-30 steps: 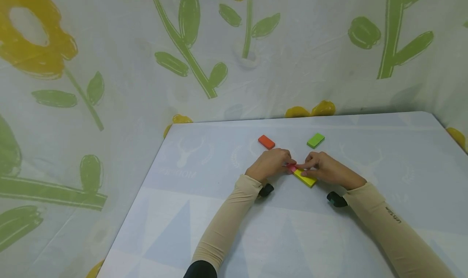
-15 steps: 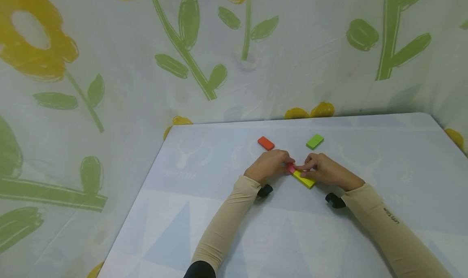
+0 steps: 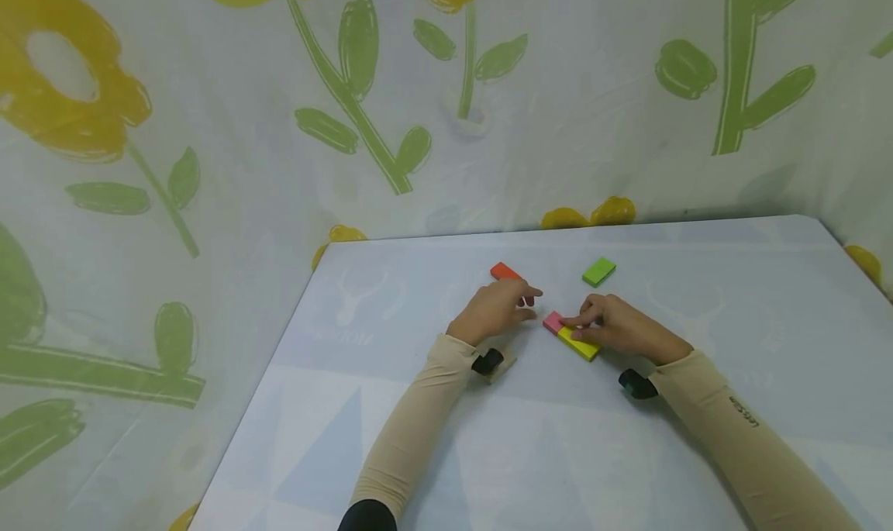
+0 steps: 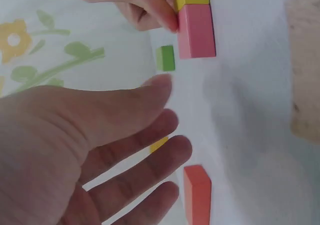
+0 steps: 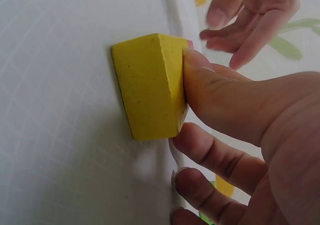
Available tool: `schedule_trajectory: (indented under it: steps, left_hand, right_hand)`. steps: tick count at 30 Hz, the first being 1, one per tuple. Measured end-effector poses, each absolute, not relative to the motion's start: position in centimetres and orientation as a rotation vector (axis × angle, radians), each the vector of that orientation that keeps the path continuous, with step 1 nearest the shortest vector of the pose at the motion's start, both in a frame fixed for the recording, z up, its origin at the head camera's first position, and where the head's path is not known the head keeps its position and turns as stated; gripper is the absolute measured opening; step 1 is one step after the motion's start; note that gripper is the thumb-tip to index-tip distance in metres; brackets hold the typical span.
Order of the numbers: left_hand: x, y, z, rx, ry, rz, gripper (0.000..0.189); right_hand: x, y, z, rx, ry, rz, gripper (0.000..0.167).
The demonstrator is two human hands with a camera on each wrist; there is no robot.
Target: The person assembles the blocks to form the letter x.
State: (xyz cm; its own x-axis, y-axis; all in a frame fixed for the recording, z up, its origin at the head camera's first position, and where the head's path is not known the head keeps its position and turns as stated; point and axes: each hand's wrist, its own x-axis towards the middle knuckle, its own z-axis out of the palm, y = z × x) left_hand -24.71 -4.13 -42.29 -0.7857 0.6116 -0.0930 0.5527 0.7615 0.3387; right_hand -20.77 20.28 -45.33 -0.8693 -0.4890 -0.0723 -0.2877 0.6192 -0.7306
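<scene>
On the table, a pink block (image 3: 553, 322) and a yellow block (image 3: 579, 346) lie end to end in one line. My right hand (image 3: 623, 327) pinches at them from the far side, its thumb against the yellow block (image 5: 142, 90) and the index fingertip beside the pink block (image 4: 200, 32). Off to the left, my left hand (image 3: 491, 308) hovers with spread, relaxed fingers and nothing in them. Its knuckles partly cover an orange block (image 3: 504, 270) in the head view; that orange block (image 4: 197, 195) stands just past the fingertips in the left wrist view.
A green block (image 3: 598, 272) lies farther back, beyond the right hand. Beneath the left wrist a beige, wood-coloured piece (image 3: 502, 368) shows partly, and it fills the right edge of the left wrist view. A flower-patterned curtain (image 3: 558, 128) hangs behind the table's far edge.
My left hand has let go of the pink block and moved left toward the orange one, uncovering the beige piece under the wrist. My right hand stays at the yellow block.
</scene>
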Motion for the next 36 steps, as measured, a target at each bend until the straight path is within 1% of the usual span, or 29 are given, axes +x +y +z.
schedule_trajectory:
  steps: [9, 16, 26, 36]
  left_hand:
    - [-24.0, -5.8, -42.0, 0.972, 2.811, 0.598, 0.033]
    - [-23.0, -6.5, -41.7, 0.943, 2.786, 0.67, 0.034]
    - [-21.2, -7.9, -41.9, 0.897, 2.81, 0.727, 0.035]
    - [-19.7, -9.5, -42.8, 0.85, 2.804, 0.748, 0.035]
  right_hand:
    - [-20.7, 20.2, -45.3, -0.611, 2.569, -1.071, 0.036]
    - [-20.6, 20.1, -45.2, -0.554, 2.544, -1.049, 0.038]
    - [-20.6, 20.2, -45.4, -0.608, 2.572, -1.062, 0.036]
    - [-20.6, 20.2, -45.3, -0.578, 2.566, -1.081, 0.038]
